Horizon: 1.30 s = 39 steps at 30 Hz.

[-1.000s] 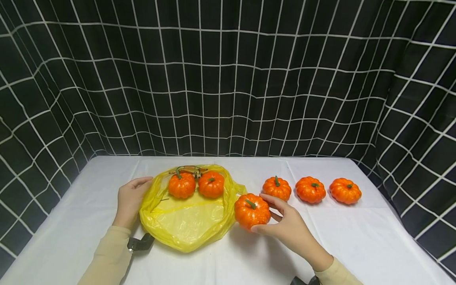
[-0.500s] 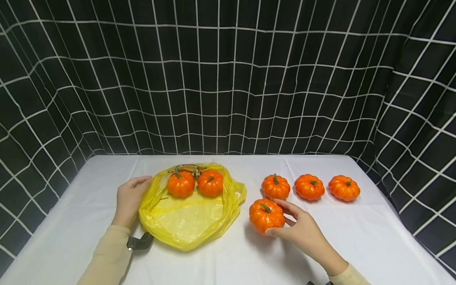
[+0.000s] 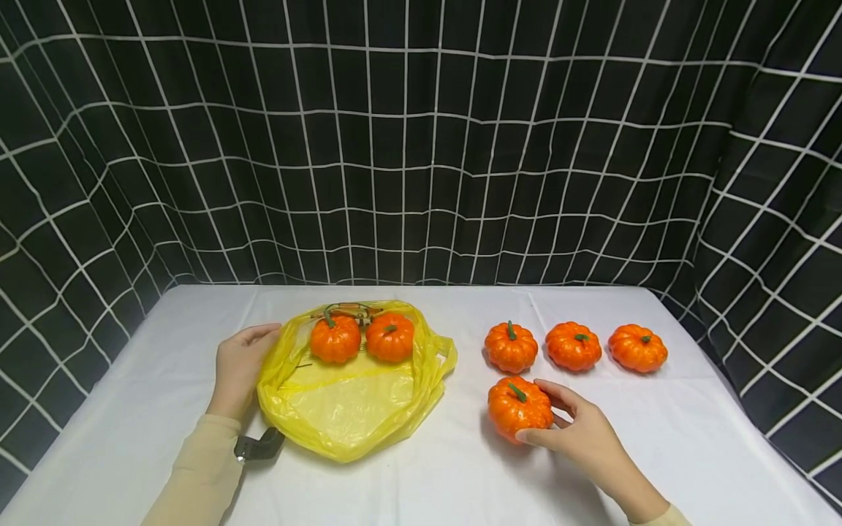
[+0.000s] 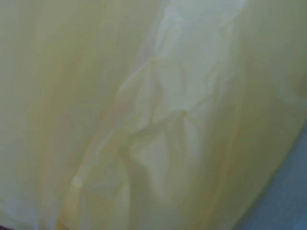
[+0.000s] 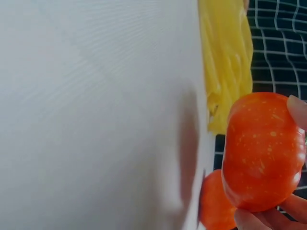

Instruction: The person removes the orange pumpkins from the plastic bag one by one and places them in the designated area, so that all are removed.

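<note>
My right hand (image 3: 582, 431) grips a small orange pumpkin (image 3: 520, 409) with a green stem, thumb on the near side and fingers on the far side. In the right wrist view this pumpkin (image 5: 261, 153) hangs a little above the white cloth, its shadow below. On the left lies a yellow plastic bag (image 3: 342, 427), mouth spread open. My left hand (image 3: 242, 369) holds the bag's left edge; its fingertips are partly hidden. Two pumpkins, a left one (image 3: 335, 340) and a right one (image 3: 390, 338), sit at the bag's back. Only blurred yellow plastic (image 4: 144, 120) fills most of the left wrist view.
Three more pumpkins stand in a row at the back right: a left one (image 3: 511, 347), a middle one (image 3: 573, 346) and a right one (image 3: 637, 348). A white cloth (image 3: 434, 489) covers the table. Black curtain (image 3: 421, 146) with a white grid encloses the back and sides.
My right hand has carried its pumpkin to the right and slightly nearer to me, away from the bag. The left hand and the bag have stayed nearly in place.
</note>
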Available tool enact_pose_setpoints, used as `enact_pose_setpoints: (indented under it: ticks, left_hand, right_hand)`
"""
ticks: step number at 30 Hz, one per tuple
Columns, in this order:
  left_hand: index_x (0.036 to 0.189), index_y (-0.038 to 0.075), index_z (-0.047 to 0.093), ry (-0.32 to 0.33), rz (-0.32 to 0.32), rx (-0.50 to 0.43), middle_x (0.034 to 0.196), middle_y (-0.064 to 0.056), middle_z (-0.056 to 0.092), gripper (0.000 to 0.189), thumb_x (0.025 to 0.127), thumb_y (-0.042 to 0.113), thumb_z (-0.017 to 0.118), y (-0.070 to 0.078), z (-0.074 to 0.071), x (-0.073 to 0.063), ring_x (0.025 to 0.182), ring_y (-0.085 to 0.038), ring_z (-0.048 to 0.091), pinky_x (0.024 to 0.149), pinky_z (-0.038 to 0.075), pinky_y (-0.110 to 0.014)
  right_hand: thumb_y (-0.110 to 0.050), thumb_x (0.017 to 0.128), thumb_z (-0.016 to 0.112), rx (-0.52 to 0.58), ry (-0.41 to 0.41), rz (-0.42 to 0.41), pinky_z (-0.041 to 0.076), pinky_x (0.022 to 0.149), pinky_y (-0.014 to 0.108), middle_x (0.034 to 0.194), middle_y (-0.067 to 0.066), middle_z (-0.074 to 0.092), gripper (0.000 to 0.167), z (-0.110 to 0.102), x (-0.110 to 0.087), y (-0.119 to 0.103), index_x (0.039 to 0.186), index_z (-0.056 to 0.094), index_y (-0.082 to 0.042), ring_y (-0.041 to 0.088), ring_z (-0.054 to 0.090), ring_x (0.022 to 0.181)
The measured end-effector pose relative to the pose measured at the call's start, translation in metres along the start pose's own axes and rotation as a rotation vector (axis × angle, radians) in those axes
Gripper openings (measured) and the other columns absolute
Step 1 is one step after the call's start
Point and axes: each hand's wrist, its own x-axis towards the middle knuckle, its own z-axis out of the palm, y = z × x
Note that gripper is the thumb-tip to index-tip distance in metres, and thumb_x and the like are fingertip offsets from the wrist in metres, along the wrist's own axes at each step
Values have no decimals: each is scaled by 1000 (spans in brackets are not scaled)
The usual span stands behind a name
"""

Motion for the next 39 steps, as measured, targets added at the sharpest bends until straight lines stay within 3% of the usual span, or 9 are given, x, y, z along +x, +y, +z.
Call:
enact_pose_setpoints:
  ticks: [18, 31, 39]
  left_hand:
    - [126, 6, 66, 5, 5, -10, 132, -16, 66, 40, 97, 32, 63, 0, 1, 0, 87, 6, 61, 77, 53, -10]
    - [127, 6, 66, 8, 9, -2, 133, -16, 65, 40, 97, 32, 62, 1, 1, -2, 88, 7, 61, 77, 53, -9]
    - [127, 6, 65, 0, 10, -17, 134, -15, 64, 39, 98, 31, 62, 1, 1, -2, 89, 7, 60, 78, 53, -8]
  right_hand:
    - [-32, 74, 87, -59, 16, 95, 37, 116, 55, 153, 24, 42, 93, -6, 6, 20, 150, 41, -6, 41, 41, 140]
    - [-30, 77, 85, -82, -21, 87, 34, 114, 62, 155, 27, 38, 94, -10, 10, 23, 151, 36, -2, 47, 36, 141]
    - [-18, 78, 85, -43, -44, 21, 37, 113, 48, 154, 30, 36, 93, -10, 8, 22, 150, 33, 6, 44, 35, 143]
